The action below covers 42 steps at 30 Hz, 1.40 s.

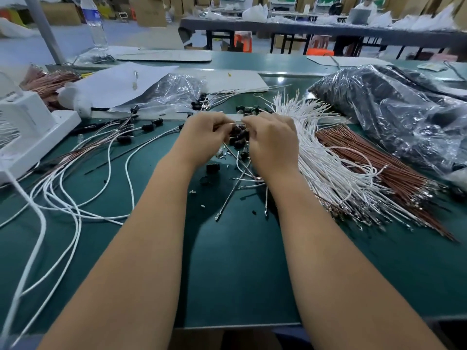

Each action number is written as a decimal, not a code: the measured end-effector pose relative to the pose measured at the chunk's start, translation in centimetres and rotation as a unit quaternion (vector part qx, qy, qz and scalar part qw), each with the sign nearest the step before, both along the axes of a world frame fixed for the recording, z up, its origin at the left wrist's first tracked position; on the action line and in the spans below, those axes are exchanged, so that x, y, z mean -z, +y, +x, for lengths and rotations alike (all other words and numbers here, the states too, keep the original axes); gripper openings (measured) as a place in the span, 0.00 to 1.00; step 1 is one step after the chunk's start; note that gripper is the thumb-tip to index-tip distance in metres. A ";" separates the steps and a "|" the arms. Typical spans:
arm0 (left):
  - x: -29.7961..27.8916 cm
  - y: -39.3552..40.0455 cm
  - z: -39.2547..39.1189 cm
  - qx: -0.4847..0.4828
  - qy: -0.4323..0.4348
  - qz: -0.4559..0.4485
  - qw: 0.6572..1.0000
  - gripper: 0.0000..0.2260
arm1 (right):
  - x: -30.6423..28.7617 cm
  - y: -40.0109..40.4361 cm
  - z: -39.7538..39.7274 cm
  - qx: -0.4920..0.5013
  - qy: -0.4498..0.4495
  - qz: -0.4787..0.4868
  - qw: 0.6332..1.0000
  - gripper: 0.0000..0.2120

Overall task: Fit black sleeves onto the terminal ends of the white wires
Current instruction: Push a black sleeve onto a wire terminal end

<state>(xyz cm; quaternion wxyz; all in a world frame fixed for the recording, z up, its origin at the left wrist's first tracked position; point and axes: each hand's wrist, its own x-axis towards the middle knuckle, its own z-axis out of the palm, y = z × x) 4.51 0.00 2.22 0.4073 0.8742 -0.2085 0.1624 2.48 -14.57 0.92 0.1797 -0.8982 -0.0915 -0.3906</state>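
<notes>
My left hand and my right hand are held close together above the green table, fingers pinched. A thin white wire spans between their fingertips. Under and between the hands lies a small heap of black sleeves. What my right fingers pinch besides the wire is hidden. A thick bundle of white wires with metal terminal ends fans out to the right of my right hand. To the left lie white wires with black sleeves fitted.
Brown wires lie beside the white bundle. A large plastic bag of black parts fills the right. A white device stands at the left edge, with papers and a clear bag behind. Loose terminals and black sleeves litter the centre.
</notes>
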 end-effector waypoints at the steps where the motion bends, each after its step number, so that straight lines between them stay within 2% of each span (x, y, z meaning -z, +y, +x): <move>1: 0.0 0.5 0.1 -0.014 0.010 -0.007 1.000 0.07 | 0.0 -0.2 0.1 0.014 0.011 0.007 1.000 0.14; 4: -0.1 2.1 0.1 -0.042 0.040 0.004 0.998 0.07 | 0.1 -0.2 0.2 0.047 0.038 0.018 0.998 0.13; 7: -0.7 2.8 0.0 0.008 0.157 0.088 0.984 0.05 | 0.0 0.0 0.0 0.051 0.051 0.044 0.996 0.13; 9: -1.0 2.7 -0.1 0.034 0.219 0.142 0.965 0.09 | -0.1 0.2 -0.2 0.035 0.058 0.062 0.996 0.15; 13: -1.7 2.3 -0.4 0.063 0.285 0.202 0.935 0.15 | -0.1 0.3 -0.3 0.011 0.080 0.079 0.994 0.16; 15: -1.8 2.2 -0.5 0.077 0.302 0.226 0.923 0.13 | -0.1 0.2 -0.2 0.007 0.095 0.099 0.991 0.16; 17: -1.9 2.4 -0.6 0.074 0.294 0.210 0.930 0.10 | 0.0 0.1 0.0 0.003 0.106 0.126 0.986 0.15; 19: -1.8 2.5 -0.7 0.064 0.265 0.139 0.952 0.09 | 0.1 0.0 0.1 -0.009 0.109 0.157 0.981 0.14; 21: -1.8 1.8 -0.6 0.037 0.211 0.001 0.977 0.07 | 0.1 0.0 0.3 -0.029 0.110 0.197 0.974 0.14; 22: -1.7 1.2 -0.5 0.020 0.188 -0.085 0.978 0.07 | 0.1 0.0 0.4 -0.041 0.111 0.222 0.968 0.13; 24: -1.8 -0.3 0.0 -0.003 0.184 -0.249 0.951 0.08 | 0.2 0.1 0.4 -0.062 0.115 0.276 0.952 0.12; 28: -1.1 -2.9 1.0 -0.031 0.244 -0.468 0.849 0.09 | 0.1 0.2 0.6 -0.076 0.114 0.338 0.931 0.10; 30: -0.2 -3.6 0.9 -0.034 0.259 -0.525 0.810 0.09 | 0.2 0.1 0.7 -0.074 0.115 0.337 0.932 0.10; 36: 0.6 -2.4 0.6 -0.015 0.237 -0.644 0.727 0.07 | 0.6 0.1 0.8 -0.058 0.107 0.298 0.947 0.11; 38: 0.4 -2.0 0.6 -0.012 0.230 -0.658 0.717 0.07 | 0.5 0.1 0.7 -0.062 0.105 0.296 0.947 0.11; 42: 0.2 -1.9 0.4 -0.012 0.222 -0.650 0.727 0.07 | 0.4 0.2 0.4 -0.072 0.111 0.283 0.950 0.11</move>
